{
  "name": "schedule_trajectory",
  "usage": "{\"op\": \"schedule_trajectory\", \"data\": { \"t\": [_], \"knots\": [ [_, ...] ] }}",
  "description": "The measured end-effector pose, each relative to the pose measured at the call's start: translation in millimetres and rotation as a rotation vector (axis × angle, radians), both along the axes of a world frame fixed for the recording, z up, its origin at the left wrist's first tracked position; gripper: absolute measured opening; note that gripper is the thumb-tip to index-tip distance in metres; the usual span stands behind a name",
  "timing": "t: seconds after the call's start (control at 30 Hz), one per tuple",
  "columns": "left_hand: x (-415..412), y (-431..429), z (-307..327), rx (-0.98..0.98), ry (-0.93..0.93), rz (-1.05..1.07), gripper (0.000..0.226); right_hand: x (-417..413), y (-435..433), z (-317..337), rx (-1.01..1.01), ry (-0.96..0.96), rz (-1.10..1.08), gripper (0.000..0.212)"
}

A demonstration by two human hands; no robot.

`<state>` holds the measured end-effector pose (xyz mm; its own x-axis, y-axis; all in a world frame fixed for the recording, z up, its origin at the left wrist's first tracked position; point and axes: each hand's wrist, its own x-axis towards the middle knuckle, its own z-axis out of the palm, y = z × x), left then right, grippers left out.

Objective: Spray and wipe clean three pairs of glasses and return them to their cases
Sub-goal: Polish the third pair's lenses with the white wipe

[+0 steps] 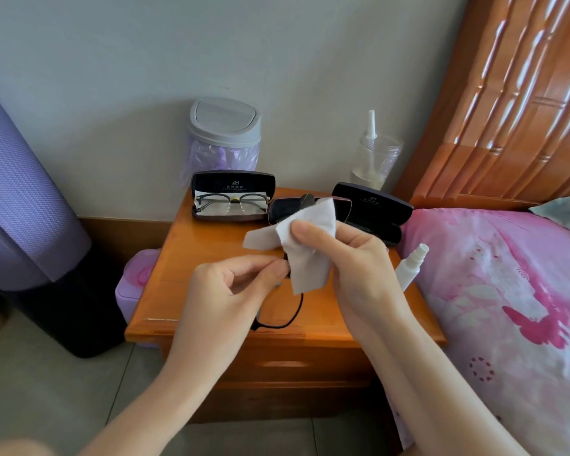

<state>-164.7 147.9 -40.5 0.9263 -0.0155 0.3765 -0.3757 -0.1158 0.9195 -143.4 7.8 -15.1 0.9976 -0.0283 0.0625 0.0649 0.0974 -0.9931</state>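
Against the wall at the far left corner of the glossy orange wooden tabletop point(191, 258) stands a small grey swing-lid bin point(223, 134) lined with crinkled lilac plastic, and just in front of it lies an open hard-shell case point(232, 196), rectangular with rounded corners, holding dark-rimmed glasses point(232, 203) on a pale cloth. Over the middle of the tabletop the left hand point(226, 291) pinches a second pair of thin black-framed glasses point(285, 315) between thumb and curled fingers point(270, 265), one rounded rim hanging below the hand. Beside it the right hand point(352, 258) has its fingers closed on a soft white wiping cloth point(305, 245), folded over the upper part of that frame, so the lens beneath is hidden. Behind the cloth sits a second dark case point(285, 209), partly covered, and further right a third open black case point(375, 210) near the far right corner. A clear ribbed jar point(374, 159) with a white nozzle stands against the wall there. A slim white spray bottle point(408, 268) lies tilted along the right edge, beside a pink flowered bedspread point(507, 291).
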Motion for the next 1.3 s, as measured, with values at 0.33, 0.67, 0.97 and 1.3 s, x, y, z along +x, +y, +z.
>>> {"op": "schedule_trajectory", "data": {
  "t": [0.33,0.67,0.97,1.3],
  "knots": [
    [-3,-4,-1,-0.099,0.035,0.076,0.009,1,2,4,0.064,0.034,-0.114,0.023],
    [-2,-2,1,-0.134,0.008,0.098,0.011,-24,7,-14,0.026,0.006,-0.073,0.021],
    [-1,1,-3,0.02,0.006,0.029,0.016,-20,9,-15,0.005,0.028,-0.033,0.015],
    [-1,-3,-5,0.004,0.024,0.043,0.011,0,11,4,0.174,0.072,-0.123,0.022]
  ]
}}
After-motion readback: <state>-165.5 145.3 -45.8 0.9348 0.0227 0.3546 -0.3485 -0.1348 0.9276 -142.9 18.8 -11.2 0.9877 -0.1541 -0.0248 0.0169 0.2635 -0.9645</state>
